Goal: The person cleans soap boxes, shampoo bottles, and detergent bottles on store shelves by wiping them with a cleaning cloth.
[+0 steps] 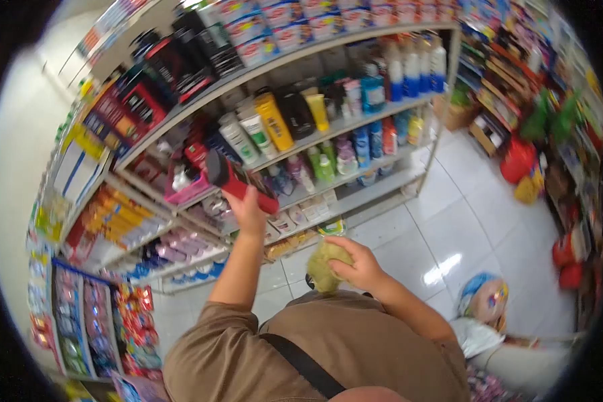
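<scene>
My left hand (248, 213) is wrapped round a red bottle (238, 182) with a black cap, held tilted in front of the shelves. The bottle's label is too blurred to read. In my right hand (360, 262) is a yellowish-green cloth (327, 266), bunched up close to my body above the floor. Near the bottle, a pink basket (187, 189) with small items stands on the shelf. Just beyond it are a white bottle (238, 139) and a yellow bottle (273, 122).
A metal shelf unit (355, 124) with several tiers of toiletries stands in front of me. More stocked shelves (576, 154) line the right side. Snack packets (135, 321) hang at lower left. A round bundle (487, 299) sits on the tiled floor (409, 251).
</scene>
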Tool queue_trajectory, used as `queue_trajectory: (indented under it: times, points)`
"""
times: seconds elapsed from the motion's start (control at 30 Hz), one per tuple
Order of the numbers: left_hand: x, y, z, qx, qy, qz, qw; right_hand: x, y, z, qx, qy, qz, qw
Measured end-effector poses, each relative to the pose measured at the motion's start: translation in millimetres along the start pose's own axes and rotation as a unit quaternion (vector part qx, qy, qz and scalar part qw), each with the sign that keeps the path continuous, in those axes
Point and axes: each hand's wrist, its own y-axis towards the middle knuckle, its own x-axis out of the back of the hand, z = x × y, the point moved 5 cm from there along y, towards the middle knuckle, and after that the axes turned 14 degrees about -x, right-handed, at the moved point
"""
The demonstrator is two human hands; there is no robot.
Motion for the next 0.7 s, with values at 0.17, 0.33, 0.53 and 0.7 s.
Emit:
queue_trajectory:
  times: [0.17,0.33,0.53,0.7]
  points:
    - [62,97,-27,-0.139,0.118,-0.111,0.977,28,5,-72,-0.141,0.083,-0.103,0.981]
    - [114,185,-42,-0.252,0.271,-0.095,0.924,46,14,-88,-0.192,0.174,-0.141,0.955]
    - [165,258,-29,-0.115,-0.032,-0.181,0.976,45,43,-107,-0.207,0.175,-0.138,0.953]
    - [172,282,-23,-0.083,-0.09,-0.129,0.984,43,73,-121,-0.224,0.181,-0.139,0.947]
